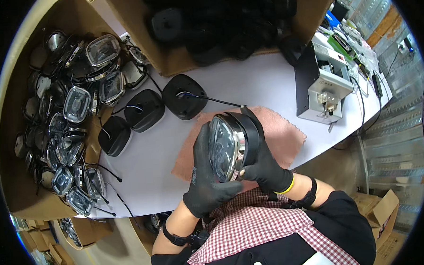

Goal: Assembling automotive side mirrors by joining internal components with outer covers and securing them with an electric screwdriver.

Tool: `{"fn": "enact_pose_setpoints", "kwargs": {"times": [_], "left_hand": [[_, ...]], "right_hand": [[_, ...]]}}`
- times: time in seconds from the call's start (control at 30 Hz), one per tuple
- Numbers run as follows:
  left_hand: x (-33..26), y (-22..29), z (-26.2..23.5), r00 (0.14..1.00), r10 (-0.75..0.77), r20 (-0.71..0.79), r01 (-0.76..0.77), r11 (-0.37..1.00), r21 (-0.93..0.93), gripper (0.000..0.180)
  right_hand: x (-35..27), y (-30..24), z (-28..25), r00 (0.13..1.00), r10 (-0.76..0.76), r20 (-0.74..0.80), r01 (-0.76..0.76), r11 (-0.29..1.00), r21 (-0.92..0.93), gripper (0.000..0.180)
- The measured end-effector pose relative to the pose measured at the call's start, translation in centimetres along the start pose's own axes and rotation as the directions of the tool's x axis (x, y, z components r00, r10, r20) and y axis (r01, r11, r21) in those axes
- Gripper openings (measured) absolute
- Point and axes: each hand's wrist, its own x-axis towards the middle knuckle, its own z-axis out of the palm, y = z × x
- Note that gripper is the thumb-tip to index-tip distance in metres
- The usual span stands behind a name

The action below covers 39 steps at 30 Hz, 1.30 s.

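Note:
Between my two gloved hands is a headlight (223,151), turned partly on its side above a pink cloth (284,134). It has a clear lens, a silvery rim and a black housing (251,133) at its back. My left hand (205,182) wraps the lens side, with its thumb at the lower edge. On the other side, my right hand (266,165) grips the black housing, its thumb near the rim. Three more black housings lie in a row beyond the cloth: one (184,96) with a cable, another (145,110), and a third (113,137).
A large cardboard box (23,195) at the left holds many clear-lensed lamp units. Another cardboard box (139,38), with dark parts inside, stands at the far side. On the right of the white table (247,79) stands a grey-and-black machine (321,87), with cables beside it.

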Motion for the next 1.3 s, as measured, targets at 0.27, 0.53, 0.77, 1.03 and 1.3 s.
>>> {"fn": "enact_pose_setpoints", "kwargs": {"times": [0.27, 0.53, 0.77, 1.03, 1.3], "left_hand": [[-0.7, 0.0, 0.2, 0.994, -0.109, 0.028, 0.112, 0.968, -0.226, 0.115], [-0.6, 0.0, 0.3, 0.995, -0.084, 0.048, 0.095, 0.941, -0.325, 0.119], [-0.3, -0.6, -0.2, 0.997, 0.024, 0.068, -0.013, 0.986, -0.168, 0.125], [-0.5, -0.6, -0.3, 0.996, 0.026, 0.086, -0.010, 0.982, -0.188, 0.121], [-0.4, -0.6, -0.1, 0.988, 0.056, 0.141, -0.039, 0.992, -0.124, 0.119]], "right_hand": [[-0.3, -1.1, 0.7, 0.997, 0.049, -0.061, -0.029, 0.957, 0.289, 0.127], [-0.8, -1.7, 0.7, 0.995, 0.070, -0.065, -0.045, 0.946, 0.322, 0.131], [-0.9, -2.5, 0.6, 0.998, 0.066, -0.021, -0.056, 0.947, 0.315, 0.134], [-0.9, -2.8, 0.6, 0.996, 0.083, 0.023, -0.086, 0.920, 0.382, 0.133], [-1.3, -1.5, -0.2, 0.997, 0.004, 0.083, -0.035, 0.924, 0.381, 0.110]]}}
